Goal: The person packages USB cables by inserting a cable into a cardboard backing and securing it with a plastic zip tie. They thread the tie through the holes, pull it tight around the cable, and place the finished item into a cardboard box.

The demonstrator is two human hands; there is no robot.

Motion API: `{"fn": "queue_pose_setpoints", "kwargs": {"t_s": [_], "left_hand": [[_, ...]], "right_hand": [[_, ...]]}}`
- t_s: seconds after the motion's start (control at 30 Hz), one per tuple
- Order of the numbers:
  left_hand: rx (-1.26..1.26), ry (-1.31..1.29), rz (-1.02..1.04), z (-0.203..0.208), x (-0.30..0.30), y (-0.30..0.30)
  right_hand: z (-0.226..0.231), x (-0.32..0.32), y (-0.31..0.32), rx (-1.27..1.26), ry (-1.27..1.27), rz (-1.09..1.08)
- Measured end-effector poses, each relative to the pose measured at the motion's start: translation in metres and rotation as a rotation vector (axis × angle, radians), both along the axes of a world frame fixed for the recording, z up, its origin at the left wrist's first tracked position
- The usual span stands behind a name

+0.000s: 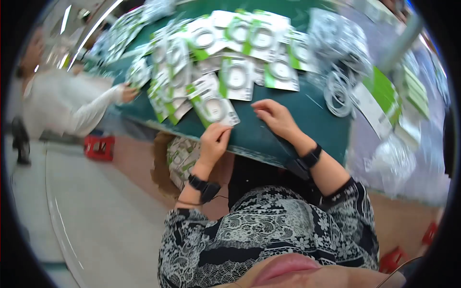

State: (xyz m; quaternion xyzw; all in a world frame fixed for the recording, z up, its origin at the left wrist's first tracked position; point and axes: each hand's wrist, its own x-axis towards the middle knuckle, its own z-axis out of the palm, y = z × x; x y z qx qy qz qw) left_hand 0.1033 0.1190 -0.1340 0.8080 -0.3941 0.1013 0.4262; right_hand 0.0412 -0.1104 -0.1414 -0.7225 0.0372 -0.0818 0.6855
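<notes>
My left hand (213, 140) pinches the lower edge of a white and green packet (214, 109) with a coiled white cable showing in it. The packet lies tilted at the near edge of a heap of similar packets (236, 77). To its right, my right hand (277, 118) hovers over the green table (307, 125), fingers loosely stretched toward the left and apart from the packet. I see nothing in that hand. Both wrists wear a dark band with a small box on it.
Clear plastic bags (338, 41) and loose coiled white cables (339, 93) lie at the right. Beyond them are green and white cards (379, 103). A carton of packets (180, 158) stands below the table's near edge. Another person (72, 103) reaches in from the left, near a red stool (99, 147).
</notes>
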Motion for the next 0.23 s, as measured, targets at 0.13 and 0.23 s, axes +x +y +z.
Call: {"fn": "queue_pose_setpoints", "kwargs": {"t_s": [0.13,0.23], "left_hand": [[-0.058,0.01,0.027,0.002,0.02,-0.022],[-0.036,0.045,0.102,0.004,0.032,-0.014]], "right_hand": [[-0.005,-0.009,-0.014,0.069,0.048,-0.025],[-0.01,-0.001,-0.005,0.042,0.039,0.028]]}}
